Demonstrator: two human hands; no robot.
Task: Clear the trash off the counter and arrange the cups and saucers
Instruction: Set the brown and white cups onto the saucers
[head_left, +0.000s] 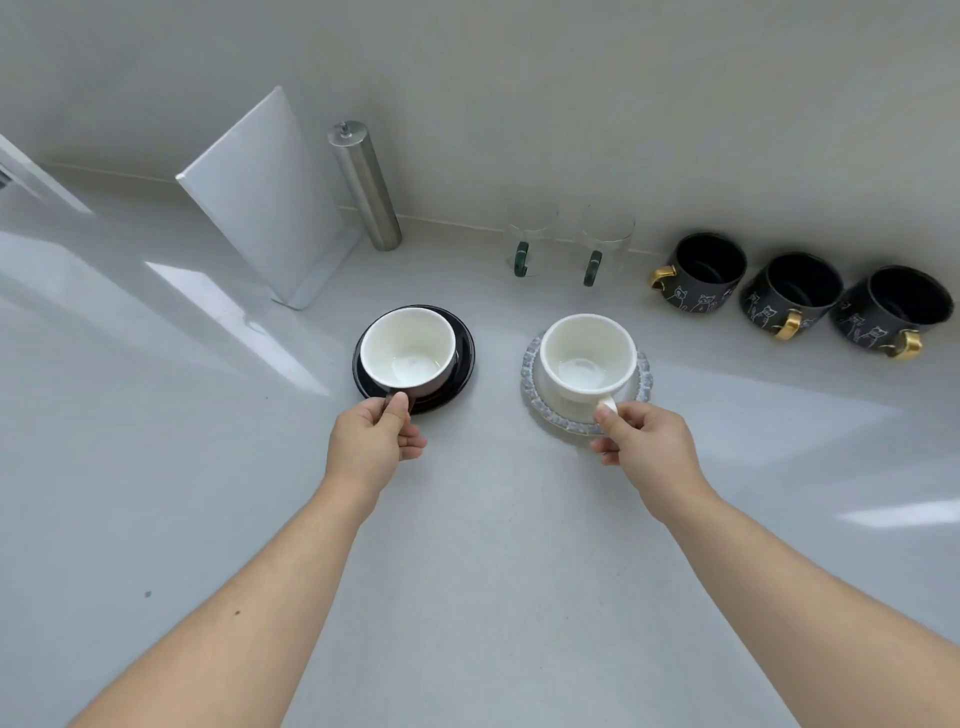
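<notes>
A dark cup with a white inside (408, 348) sits on a black saucer (464, 347) at the middle of the counter. My left hand (371, 441) pinches its handle at the near side. To the right, a white cup (588, 356) rests on a white saucer with a grey patterned rim (530, 364). My right hand (644, 447) grips that cup's white handle. Both cups stand upright and look empty.
Along the back wall stand two clear glass mugs with dark handles (530, 239), (605, 244) and three black mugs with gold handles (704, 270), (789, 296), (888, 312). A white board (265, 197) and a steel cylinder (363, 182) lean at the back left.
</notes>
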